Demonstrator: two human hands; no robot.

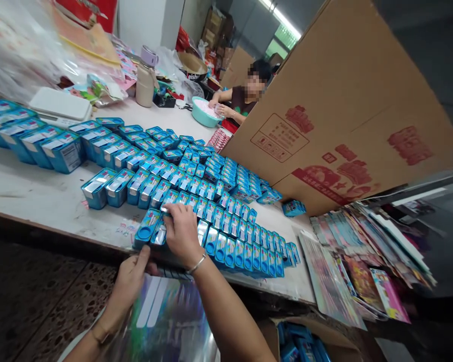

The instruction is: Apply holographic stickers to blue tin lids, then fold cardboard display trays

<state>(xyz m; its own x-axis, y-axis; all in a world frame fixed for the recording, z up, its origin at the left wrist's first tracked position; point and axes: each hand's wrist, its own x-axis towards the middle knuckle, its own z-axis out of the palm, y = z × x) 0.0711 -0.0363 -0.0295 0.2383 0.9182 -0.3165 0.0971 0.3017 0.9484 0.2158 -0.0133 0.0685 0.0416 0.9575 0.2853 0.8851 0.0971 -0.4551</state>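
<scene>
Rows of small glossy blue boxes [215,216] stand upright on the white table. Many bear a pale strip on top; several in the front rows show a round blue circle instead. My right hand [183,234] reaches over the front row, its bent fingertips down on a box top near the left end; what they pinch, if anything, is hidden. At the table edge my left hand [130,279] has thumb and fingers closed on the top edge of a shiny sheet with white strips [166,322]. Its thumb tip is close to the leftmost front box [147,229].
A large cardboard carton [347,115] leans at the right, beside stacked printed sheets [362,246]. A white scale [62,105] and a beige bottle [145,83] stand behind. Across the table a person [249,93] works at a turquoise basin [204,115]. Below sits an open box [275,337] of blue packs.
</scene>
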